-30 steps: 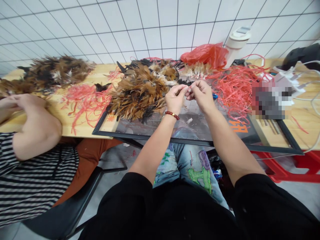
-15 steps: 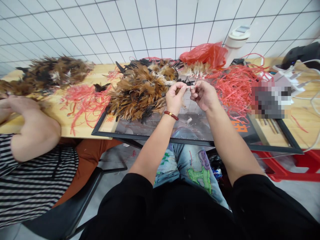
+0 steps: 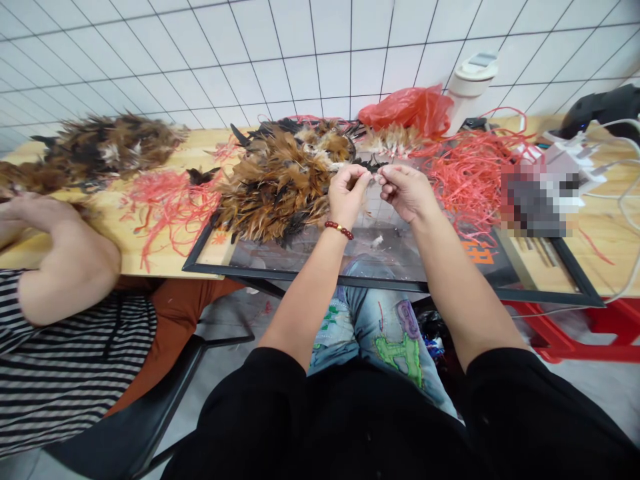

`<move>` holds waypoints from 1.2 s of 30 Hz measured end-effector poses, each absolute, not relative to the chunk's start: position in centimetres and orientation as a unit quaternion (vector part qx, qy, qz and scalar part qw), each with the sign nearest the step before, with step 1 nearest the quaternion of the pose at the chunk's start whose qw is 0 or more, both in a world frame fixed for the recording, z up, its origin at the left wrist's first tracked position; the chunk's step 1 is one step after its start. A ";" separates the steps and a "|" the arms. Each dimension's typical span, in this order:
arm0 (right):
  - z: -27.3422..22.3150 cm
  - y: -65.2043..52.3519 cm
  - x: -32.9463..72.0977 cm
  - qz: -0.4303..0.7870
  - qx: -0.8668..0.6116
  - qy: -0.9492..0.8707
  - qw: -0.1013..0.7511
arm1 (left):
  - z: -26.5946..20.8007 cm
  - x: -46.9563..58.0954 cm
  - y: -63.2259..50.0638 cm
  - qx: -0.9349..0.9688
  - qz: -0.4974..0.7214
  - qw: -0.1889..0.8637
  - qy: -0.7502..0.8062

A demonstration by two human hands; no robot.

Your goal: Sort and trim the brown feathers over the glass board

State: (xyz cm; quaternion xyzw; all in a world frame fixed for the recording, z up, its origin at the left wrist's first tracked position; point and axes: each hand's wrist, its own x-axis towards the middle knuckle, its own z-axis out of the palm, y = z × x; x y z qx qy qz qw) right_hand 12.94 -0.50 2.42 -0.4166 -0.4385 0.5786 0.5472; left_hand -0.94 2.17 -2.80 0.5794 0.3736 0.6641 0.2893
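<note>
Centrally, left hand (image 3: 347,190): raised, back of the hand up; I see thumb and forefinger pressed together on one side of a tiny pale piece (image 3: 377,179), material too small for me to tell; the remaining fingers curl under.
Right hand (image 3: 407,190): level with the left, turned slightly inward; thumb and forefinger pinched at the other side of that piece, other fingers loosely folded.
Tiny pale piece: between the two sets of fingertips, which sit just apart; both hands above a flat panel with a black-edged frame (image 3: 205,269).
Left forearm (image 3: 303,300): bare, slanting forward and inward from a black short sleeve; on the wrist, a bracelet of dark red beads (image 3: 339,231).
Right forearm (image 3: 460,287): bare, mirroring the other, so from my remote seat the pair converges.
Brown-and-black feather heap (image 3: 280,180): just left of the left hand, overlapping the panel.
Tangled red strands (image 3: 465,177): near the right hand, on its right.
Pale-based tan feathers (image 3: 393,140): a row beyond the hands, before a crumpled red plastic bag (image 3: 405,110).
White lidded bottle (image 3: 470,87): upright, beside the bag.
Co-worker's bent arm (image 3: 70,260): far left, well apart.
</note>
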 end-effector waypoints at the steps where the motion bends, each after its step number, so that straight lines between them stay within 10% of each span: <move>1: 2.3 -0.4 13.0 0.562 -0.417 -0.451 0.554 | -2.5 -1.0 1.9 0.584 0.662 0.277 0.380; 16: 0.7 0.5 13.0 0.418 -0.439 -0.544 0.580 | 1.3 -0.6 -0.9 0.348 0.580 0.615 0.405; 36: 0.6 0.6 13.4 0.354 -0.433 -0.582 0.590 | 0.6 0.2 -1.1 0.393 0.563 0.586 0.430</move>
